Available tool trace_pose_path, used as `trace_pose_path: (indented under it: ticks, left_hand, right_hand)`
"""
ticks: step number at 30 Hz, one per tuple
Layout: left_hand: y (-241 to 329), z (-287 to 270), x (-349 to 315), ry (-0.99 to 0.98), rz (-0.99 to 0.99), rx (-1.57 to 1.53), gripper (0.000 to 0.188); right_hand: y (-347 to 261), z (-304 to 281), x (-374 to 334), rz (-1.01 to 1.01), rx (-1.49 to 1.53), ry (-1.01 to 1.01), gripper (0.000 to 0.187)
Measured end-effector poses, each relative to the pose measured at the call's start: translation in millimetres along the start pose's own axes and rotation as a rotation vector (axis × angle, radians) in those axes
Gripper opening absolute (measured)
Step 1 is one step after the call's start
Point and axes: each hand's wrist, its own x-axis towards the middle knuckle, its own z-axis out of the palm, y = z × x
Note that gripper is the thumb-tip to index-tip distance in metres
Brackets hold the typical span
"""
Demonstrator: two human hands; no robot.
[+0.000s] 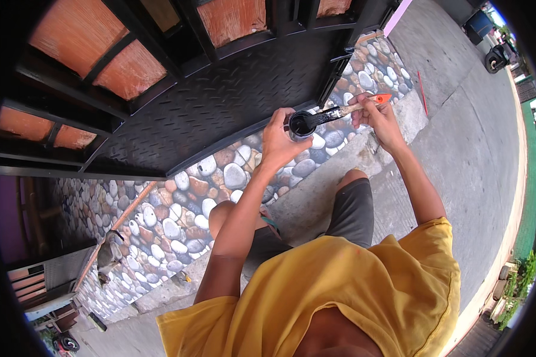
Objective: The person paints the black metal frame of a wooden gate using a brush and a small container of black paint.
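Note:
My left hand (281, 140) is wrapped round a small can of black paint (295, 132), its open top facing up. In my right hand (376, 116) is a paintbrush (345, 110), gripped by its pale handle with an orange end. The brush's bristles, coated black, reach over the can's rim and down to the paint; whether the tips are dipped I cannot tell. Just beyond both hands stands a black metal gate (220, 98) with a diamond-plate lower panel and bars above. Reddish-orange panels (232, 21) show between the bars.
A pebble-patterned floor strip (190, 196) runs along the gate's foot, bordered by a rough concrete step (298, 208) and grey pavement (458, 137). A cat (108, 250) is at the lower left. A thin red stick (422, 92) lies on the right.

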Motion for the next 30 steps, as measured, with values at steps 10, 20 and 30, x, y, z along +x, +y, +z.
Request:
trace_pose_path:
  ticks: [10, 20, 30]
  left_hand:
    - [-3.9, 1.7, 0.7, -0.055, 0.080, 0.028, 0.058]
    - [1.2, -3.9, 2.1, -0.064, 0.005, 0.045, 0.062]
    - [-6.1, -5.4, 4.0, 0.007, 0.020, -0.031, 0.055]
  right_hand:
    - [-28.2, 36.0, -5.6, -0.570, -0.726, -0.319, 0.016]
    - [-26.1, 26.7, -6.3, -0.304, -0.386, -0.150, 0.013]
    - [-35.8, 21.9, -39.3, -0.672, -0.798, -0.306, 0.026]
